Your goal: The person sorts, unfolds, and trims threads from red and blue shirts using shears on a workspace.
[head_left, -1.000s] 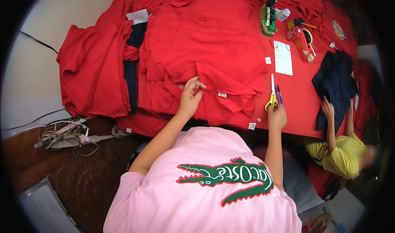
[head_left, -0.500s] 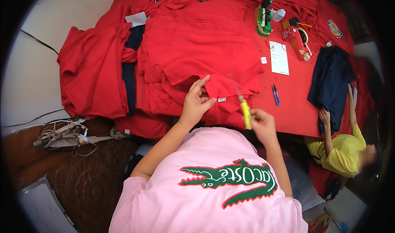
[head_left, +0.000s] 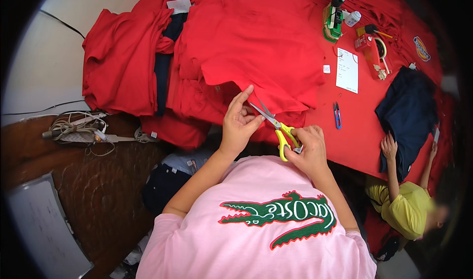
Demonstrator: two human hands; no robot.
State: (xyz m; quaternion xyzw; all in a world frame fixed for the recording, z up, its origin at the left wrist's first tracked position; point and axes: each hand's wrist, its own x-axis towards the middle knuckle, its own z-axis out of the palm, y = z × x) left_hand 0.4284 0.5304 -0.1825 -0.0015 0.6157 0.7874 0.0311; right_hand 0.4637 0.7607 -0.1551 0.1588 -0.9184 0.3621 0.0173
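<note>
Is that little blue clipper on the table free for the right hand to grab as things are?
Probably not right away. The blue clipper lies uncovered on the red table just beyond the right hand, but that hand is gripping the yellow-handled scissors, so it would have to put them down first.

The light is bright, even and diffuse, seemingly from overhead, with no hard shadows; soft shade gathers only under the folds of the red cloth (head_left: 266, 47) and beneath the table edge. The reds are heavily saturated and lose some fold detail. There is no strong glare. Fisheye distortion bends straight edges toward the rim, and a black vignette closes the corners. The centre is sharp; the outer rim softens slightly.
</note>
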